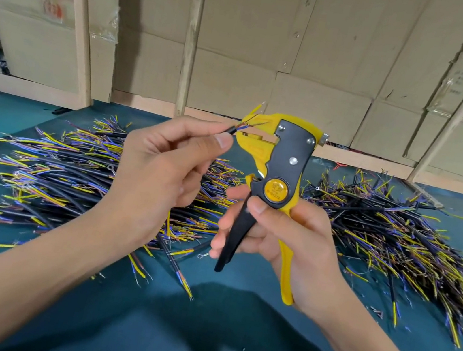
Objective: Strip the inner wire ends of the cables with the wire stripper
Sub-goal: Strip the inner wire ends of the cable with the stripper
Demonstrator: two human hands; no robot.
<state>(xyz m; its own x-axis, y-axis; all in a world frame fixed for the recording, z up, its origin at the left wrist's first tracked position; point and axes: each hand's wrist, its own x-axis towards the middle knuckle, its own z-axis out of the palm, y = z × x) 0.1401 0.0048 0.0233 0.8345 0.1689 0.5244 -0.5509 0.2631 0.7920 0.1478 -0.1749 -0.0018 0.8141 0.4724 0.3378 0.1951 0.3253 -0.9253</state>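
Two hands raised over the green table [49, 128], cable end at the stripper's mouth

Left hand [161, 170] pinches a black cable [232, 129] at 11 o'clock; right hand [280, 243] grips the yellow wire stripper [283, 165] by its handles; cable piles [73, 168] lie at 9 and 3 o'clock.

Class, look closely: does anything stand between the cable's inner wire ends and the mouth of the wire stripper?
Nothing visible does. The left hand pinches the cable with its wire ends right at the wire stripper, which the right hand holds.
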